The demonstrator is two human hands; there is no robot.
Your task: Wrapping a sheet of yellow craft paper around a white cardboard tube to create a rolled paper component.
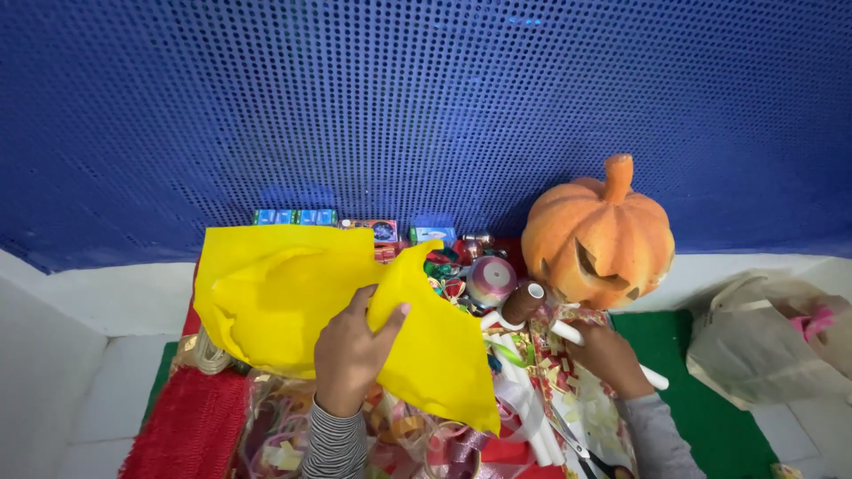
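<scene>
Yellow felt sheet (293, 302) in left hand (351, 350), small blue boxes (293, 216) behind

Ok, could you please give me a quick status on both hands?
Left hand pinching yellow sheet. Right hand gripping white tube. Clutter of ribbon rolls underneath.

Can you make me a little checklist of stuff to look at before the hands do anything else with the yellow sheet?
1. Left hand gripping the yellow sheet: ok, thumb and fingers pinch its edge.
2. Sheet flat: not ok, it is crumpled and lifted.
3. Right hand steady: ok, it rests on the patterned paper by a white tube.
4. Scissors away from fingers: ok, they lie below the right hand.
5. Orange pumpkin standing safely: ok, upright against the blue wall.
6. What lies under the sheet: cannot tell.
</scene>
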